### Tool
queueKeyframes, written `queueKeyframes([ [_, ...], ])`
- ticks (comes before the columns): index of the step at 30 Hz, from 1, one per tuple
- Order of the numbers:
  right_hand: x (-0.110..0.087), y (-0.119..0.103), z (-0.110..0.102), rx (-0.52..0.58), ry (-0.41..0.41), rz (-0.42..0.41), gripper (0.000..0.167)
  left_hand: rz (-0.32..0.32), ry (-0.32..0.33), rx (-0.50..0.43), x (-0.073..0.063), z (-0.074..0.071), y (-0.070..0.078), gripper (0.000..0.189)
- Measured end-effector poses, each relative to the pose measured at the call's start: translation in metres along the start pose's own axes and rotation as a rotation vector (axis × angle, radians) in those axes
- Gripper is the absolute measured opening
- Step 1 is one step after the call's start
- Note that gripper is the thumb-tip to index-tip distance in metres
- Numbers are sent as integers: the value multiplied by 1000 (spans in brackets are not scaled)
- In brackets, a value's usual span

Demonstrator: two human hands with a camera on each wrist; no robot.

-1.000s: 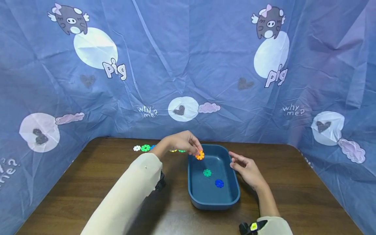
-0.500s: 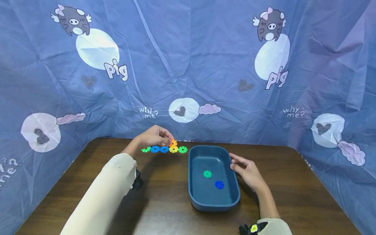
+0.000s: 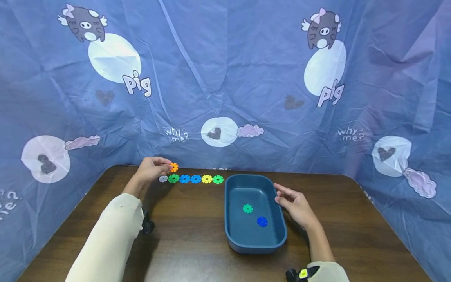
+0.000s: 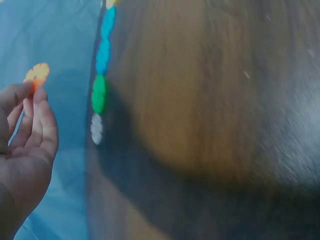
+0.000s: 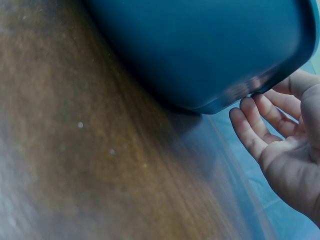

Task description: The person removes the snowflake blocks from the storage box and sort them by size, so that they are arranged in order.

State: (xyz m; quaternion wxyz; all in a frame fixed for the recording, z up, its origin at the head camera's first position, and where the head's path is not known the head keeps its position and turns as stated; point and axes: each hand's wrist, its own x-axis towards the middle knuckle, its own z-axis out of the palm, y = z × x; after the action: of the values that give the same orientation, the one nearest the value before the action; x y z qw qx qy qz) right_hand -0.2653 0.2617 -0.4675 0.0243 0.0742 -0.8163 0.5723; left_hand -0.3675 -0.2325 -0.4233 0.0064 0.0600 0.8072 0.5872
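My left hand pinches an orange notched plastic disc between thumb and fingertips. It holds the disc above the left part of a row of similar discs at the table's back edge. From left to right the row has a white disc, a green disc, two blue discs, a yellow disc and another green disc. My right hand touches the outer right side of a dark blue bin with extended, slightly bent fingers.
Inside the bin lie a teal-green disc and a dark blue disc. Brown wooden table surface extends left of the bin. A blue printed cloth hangs behind the table.
My left hand has carried the orange disc from over the bin leftward past the row, to above its left end. The right hand and bin have stayed in place.
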Motion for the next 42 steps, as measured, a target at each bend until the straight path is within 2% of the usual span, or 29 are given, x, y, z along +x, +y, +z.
queueKeyframes([
  [3,0,-1,-1,-5,-2,-2,45,-21,102,-49,-5,-6,-13,32],
  [6,-1,-2,-1,-3,-4,1,46,-50,186,-59,-9,-10,-24,33],
  [14,-2,-3,-2,-11,0,4,45,-118,332,-25,-15,-16,-42,32],
  [19,-1,-3,-2,-15,9,4,44,-158,339,12,-17,-21,-49,31],
  [27,0,-1,-1,-7,7,12,44,-178,327,71,-18,-29,-55,31],
  [36,0,0,-2,3,6,14,44,-204,303,191,-16,-30,-56,28],
  [42,-1,-1,-2,-3,10,3,44,-209,279,204,-15,-32,-55,28],
])
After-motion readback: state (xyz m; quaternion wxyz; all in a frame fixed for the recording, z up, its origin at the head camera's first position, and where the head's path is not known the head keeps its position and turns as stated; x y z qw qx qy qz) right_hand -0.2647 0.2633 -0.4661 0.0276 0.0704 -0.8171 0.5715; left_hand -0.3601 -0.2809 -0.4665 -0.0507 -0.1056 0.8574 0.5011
